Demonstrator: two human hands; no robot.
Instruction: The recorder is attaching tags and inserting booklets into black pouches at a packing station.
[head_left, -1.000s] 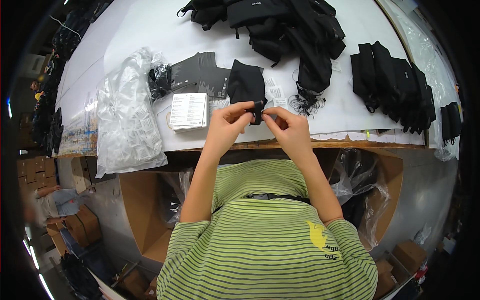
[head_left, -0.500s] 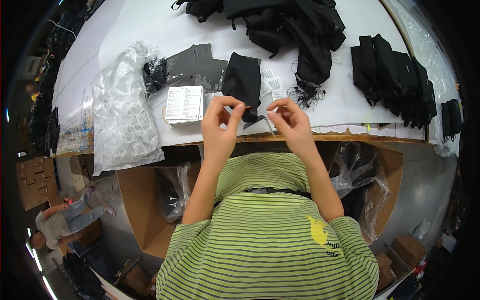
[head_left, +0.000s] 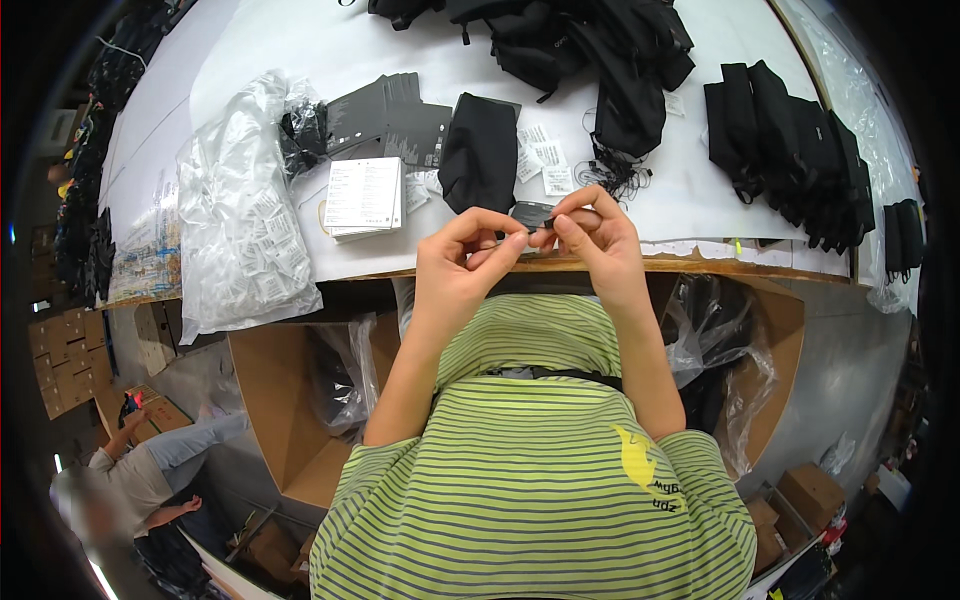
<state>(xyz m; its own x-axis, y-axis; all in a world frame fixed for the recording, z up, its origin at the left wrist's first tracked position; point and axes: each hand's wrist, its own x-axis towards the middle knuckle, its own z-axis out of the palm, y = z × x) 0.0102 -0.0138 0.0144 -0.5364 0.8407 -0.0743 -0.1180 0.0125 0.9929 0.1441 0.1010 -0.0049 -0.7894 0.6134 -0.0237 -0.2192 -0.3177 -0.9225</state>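
My left hand and my right hand meet in front of my chest, over the table's near edge, both pinched closed. A small dark tag shows between them, its edge at my right fingertips. What my left thumb and index finger hold is too small to make out. Just beyond my hands a black fabric pouch lies flat on the table. Black cords lie in a tangle to its right, and small white printed labels are scattered between.
A white stack of cards and a plastic bag of labels lie left, near dark grey cards. Black bags are heaped at the back, more pouches right. Open cartons stand below; a person is lower left.
My hands have drawn closer together, and the dark tag has come up between the fingertips. The black pouch now lies clear of my left fingers. The person at lower left has changed position.
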